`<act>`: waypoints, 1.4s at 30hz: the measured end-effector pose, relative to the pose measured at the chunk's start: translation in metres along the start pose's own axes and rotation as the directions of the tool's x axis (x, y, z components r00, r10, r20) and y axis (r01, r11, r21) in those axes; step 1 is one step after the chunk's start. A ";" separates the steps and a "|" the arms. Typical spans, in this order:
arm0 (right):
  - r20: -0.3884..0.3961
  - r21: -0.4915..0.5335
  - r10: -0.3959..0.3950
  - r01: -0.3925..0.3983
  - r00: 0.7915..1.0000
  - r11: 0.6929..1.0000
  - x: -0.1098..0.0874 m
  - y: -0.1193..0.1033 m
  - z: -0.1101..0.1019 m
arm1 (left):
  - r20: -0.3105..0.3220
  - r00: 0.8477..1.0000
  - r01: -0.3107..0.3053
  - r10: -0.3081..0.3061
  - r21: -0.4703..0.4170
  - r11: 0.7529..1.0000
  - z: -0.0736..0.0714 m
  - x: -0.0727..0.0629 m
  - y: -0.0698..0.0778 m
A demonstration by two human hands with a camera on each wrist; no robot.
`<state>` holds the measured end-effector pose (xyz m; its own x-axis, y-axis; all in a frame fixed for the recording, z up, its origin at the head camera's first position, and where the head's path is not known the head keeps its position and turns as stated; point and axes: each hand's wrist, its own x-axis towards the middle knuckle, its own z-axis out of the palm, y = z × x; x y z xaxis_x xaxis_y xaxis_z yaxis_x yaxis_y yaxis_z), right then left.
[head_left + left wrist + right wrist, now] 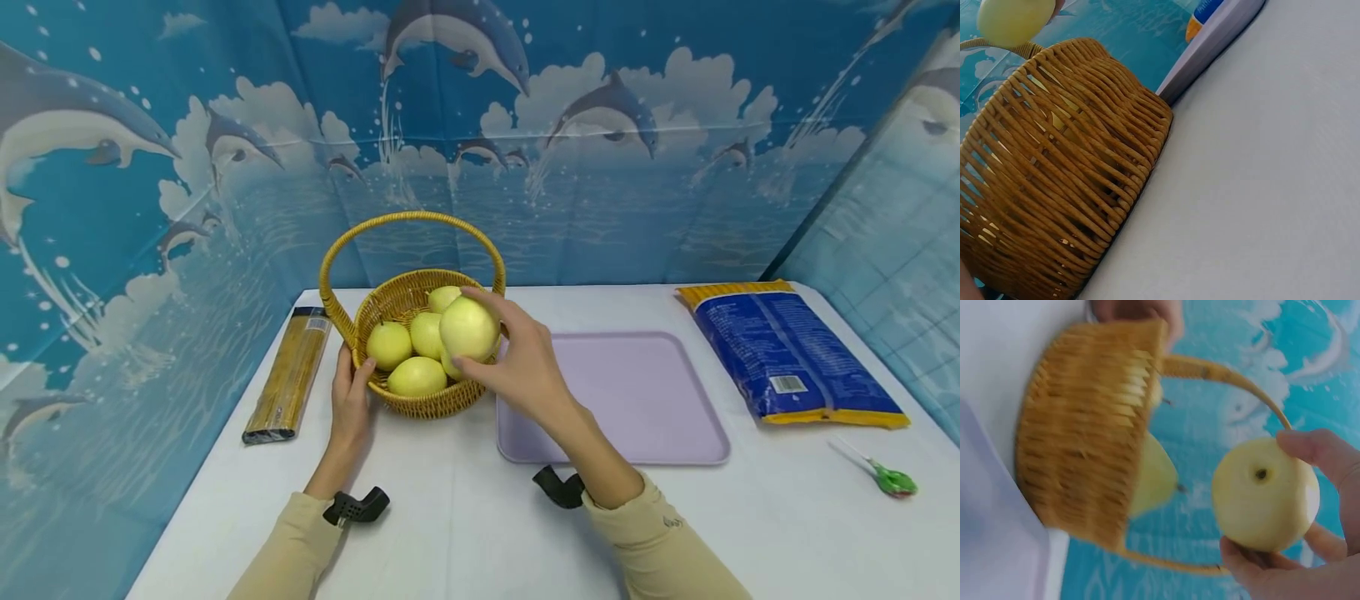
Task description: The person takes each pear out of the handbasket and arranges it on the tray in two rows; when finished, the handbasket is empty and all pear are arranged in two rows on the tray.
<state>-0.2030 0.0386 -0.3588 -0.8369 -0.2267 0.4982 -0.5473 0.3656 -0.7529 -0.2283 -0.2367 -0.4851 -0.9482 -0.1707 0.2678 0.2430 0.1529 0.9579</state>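
A brown wicker basket (431, 406) with a tall arched handle stands left of centre, holding several yellow-green pears (417, 377). My right hand (525, 358) grips one pear (469, 328) between thumb and fingers above the basket's right side. In the right wrist view this held pear (1265, 497) shows its dark dimpled end and hangs clear of the basket. My left hand (351, 404) holds the basket's left rim, thumb at the edge and fingers along the outer wall. Close up in the left wrist view is the woven wall (1066, 162); most of the left hand is out of that frame.
A lilac tray (622, 392) lies right of the basket. Beyond it is a blue and yellow packet (795, 358), with a green-wrapped lollipop (892, 481) in front. A long flat brown package (288, 375) lies at the left. A dolphin-printed curtain (585, 192) backs the white table.
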 end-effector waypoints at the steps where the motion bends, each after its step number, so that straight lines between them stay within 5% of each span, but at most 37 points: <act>1: -0.019 -0.003 0.004 -0.004 1.000 1.000 0.001 0.000 -0.005 | -0.001 1.000 -0.003 0.003 0.003 1.000 0.000 -0.001 0.000; 11: -0.108 -0.074 0.128 -0.136 0.986 0.988 0.011 0.023 -0.047 | -0.003 1.000 0.013 -0.012 0.029 0.999 -0.005 -0.001 0.006; 19: -0.039 -0.144 0.344 -0.346 0.938 0.927 0.009 0.069 -0.037 | -0.006 0.998 0.062 -0.061 0.047 0.997 -0.004 0.001 0.005; 28: 0.036 -0.198 0.362 -0.348 0.932 0.916 0.003 0.103 -0.017 | 0.007 1.000 0.015 -0.015 0.056 0.998 -0.003 0.000 0.005; 36: 0.069 -0.132 0.376 -0.365 0.924 0.922 0.004 0.106 -0.017 | -0.003 0.999 0.036 -0.036 0.062 0.997 -0.001 0.000 0.006; 42: 0.108 -0.185 0.420 -0.397 0.901 0.899 0.005 0.104 -0.020 | -0.002 0.998 0.062 -0.062 0.038 0.997 0.000 0.002 0.006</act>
<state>-0.2640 0.0933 -0.4257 -0.9852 -0.1482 0.0862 -0.1577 0.5858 -0.7950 -0.2286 -0.2366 -0.4791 -0.9610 -0.1821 0.2080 0.1756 0.1790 0.9681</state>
